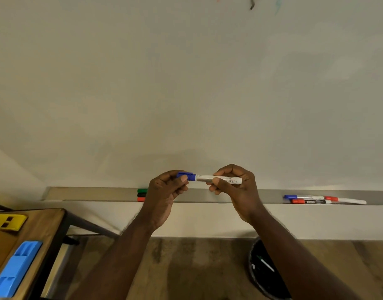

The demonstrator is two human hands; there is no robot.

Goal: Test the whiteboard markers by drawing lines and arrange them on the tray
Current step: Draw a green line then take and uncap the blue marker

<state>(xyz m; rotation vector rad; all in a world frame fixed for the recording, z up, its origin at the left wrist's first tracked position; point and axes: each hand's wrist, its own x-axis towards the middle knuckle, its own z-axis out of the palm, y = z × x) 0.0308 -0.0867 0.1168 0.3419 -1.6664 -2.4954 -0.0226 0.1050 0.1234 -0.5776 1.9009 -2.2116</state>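
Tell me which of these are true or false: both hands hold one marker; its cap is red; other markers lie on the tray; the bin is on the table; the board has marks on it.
1. Both hands hold one marker. True: the left hand grips the cap end, the right hand the barrel.
2. Its cap is red. False: it is blue, and still on.
3. Other markers lie on the tray. True: a group at the right and three ends beside the left hand.
4. The bin is on the table. False: it stands on the floor, lower right.
5. The board has marks. True: faint squiggles at the top edge.
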